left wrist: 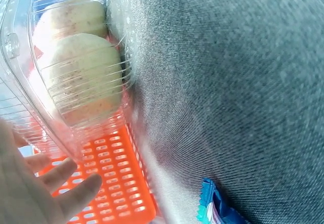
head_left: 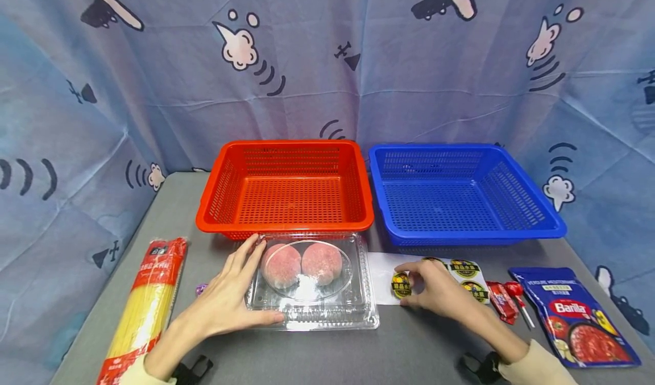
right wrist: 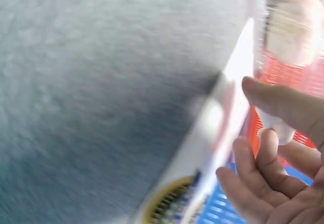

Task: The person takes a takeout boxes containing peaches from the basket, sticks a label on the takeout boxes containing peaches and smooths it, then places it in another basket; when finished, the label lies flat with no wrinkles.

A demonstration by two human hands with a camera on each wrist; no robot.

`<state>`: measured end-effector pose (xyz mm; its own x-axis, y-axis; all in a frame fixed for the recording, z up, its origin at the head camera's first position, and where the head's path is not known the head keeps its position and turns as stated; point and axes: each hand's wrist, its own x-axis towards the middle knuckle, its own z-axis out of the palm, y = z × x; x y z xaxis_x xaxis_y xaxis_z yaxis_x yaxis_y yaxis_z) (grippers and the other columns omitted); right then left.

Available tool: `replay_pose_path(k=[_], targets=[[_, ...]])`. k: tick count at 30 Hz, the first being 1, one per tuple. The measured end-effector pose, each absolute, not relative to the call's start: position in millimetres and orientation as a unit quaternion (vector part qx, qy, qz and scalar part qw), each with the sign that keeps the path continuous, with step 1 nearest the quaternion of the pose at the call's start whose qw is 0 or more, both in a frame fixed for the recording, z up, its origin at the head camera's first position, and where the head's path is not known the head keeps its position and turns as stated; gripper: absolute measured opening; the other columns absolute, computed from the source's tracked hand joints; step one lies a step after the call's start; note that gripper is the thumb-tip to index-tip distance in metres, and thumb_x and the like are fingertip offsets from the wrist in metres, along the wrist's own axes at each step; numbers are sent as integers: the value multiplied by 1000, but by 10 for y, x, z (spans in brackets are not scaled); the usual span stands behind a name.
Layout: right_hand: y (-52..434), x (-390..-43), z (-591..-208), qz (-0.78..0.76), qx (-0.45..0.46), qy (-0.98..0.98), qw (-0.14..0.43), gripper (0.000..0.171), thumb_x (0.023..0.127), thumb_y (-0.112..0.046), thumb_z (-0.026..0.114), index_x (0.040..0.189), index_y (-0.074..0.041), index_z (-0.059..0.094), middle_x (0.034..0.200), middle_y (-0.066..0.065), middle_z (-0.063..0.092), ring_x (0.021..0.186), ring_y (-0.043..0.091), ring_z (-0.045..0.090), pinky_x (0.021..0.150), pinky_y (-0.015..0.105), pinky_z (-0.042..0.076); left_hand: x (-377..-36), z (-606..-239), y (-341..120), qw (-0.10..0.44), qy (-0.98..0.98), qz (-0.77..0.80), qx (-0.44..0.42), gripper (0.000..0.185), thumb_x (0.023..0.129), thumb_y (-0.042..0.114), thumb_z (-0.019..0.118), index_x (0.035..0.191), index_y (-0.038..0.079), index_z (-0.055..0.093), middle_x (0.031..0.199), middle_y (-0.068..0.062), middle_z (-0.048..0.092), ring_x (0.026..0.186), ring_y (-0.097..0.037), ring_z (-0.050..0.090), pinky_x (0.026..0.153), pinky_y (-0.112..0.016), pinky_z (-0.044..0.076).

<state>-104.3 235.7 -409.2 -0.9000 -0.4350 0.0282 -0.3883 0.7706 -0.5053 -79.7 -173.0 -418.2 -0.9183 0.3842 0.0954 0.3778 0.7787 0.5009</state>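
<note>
A clear plastic clamshell box (head_left: 364,294) with two pinkish round fruits (head_left: 321,264), apparently peaches, stands before the red basket. My left hand (head_left: 230,294) rests on the box's left side, thumb along the front and fingers towards the back; in the left wrist view those fingers look extended. Right of the box, my right hand (head_left: 437,288) pinches a round black-and-gold sticker (head_left: 401,285) between thumb and index finger. The sticker's pale back (right wrist: 276,123) shows in the right wrist view. Under that hand lies a white sticker sheet (head_left: 381,271) bearing several similar labels.
At the back stand a red basket (head_left: 284,227) and a blue basket (head_left: 471,234). Bagged noodles (head_left: 143,299) lie left. A small purple wrapper (head_left: 200,289) is beside the left hand. To the right are a red packet (head_left: 503,301), a lollipop (head_left: 514,288) and a blue Barilla pouch (head_left: 573,317).
</note>
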Motion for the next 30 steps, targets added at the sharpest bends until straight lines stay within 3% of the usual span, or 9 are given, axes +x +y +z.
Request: replay_pose_path(k=[5, 11, 24, 30], targets=[[2351, -1013, -3925, -272, -234, 933, 6, 48, 70, -16, 93, 111, 2, 76, 74, -9, 55, 72, 3, 51, 68, 26, 55, -793, -4180, -1724, 7, 943, 264, 201, 127, 70, 80, 74, 165, 19, 17, 172, -2, 11, 149, -36, 32, 104, -68, 46], [2251, -968, -3706, -248, -268, 928, -71, 48, 72, -25, 93, 111, -2, 78, 79, -10, 57, 74, 0, 47, 62, 21, 41, -791, -4182, -1720, 3, 944, 262, 203, 127, 70, 80, 74, 165, 17, 19, 172, -2, 12, 148, -36, 34, 104, -67, 47], [1740, -1032, -3399, -215, -299, 930, -22, 53, 78, -31, 88, 121, -3, 75, 82, -5, 53, 69, 5, 39, 58, 18, 29, -799, -4186, -1715, 3, 944, 261, 204, 127, 70, 80, 74, 165, 18, 18, 172, -3, 12, 148, -37, 35, 104, -67, 47], [1464, -1093, -3321, -188, -313, 931, -5, 55, 78, -34, 88, 122, -4, 75, 86, -2, 60, 69, 6, 44, 57, 18, 35, -795, -4185, -1714, 1, 943, 262, 205, 127, 70, 79, 75, 165, 15, 20, 172, -5, 12, 148, -37, 35, 105, -67, 46]])
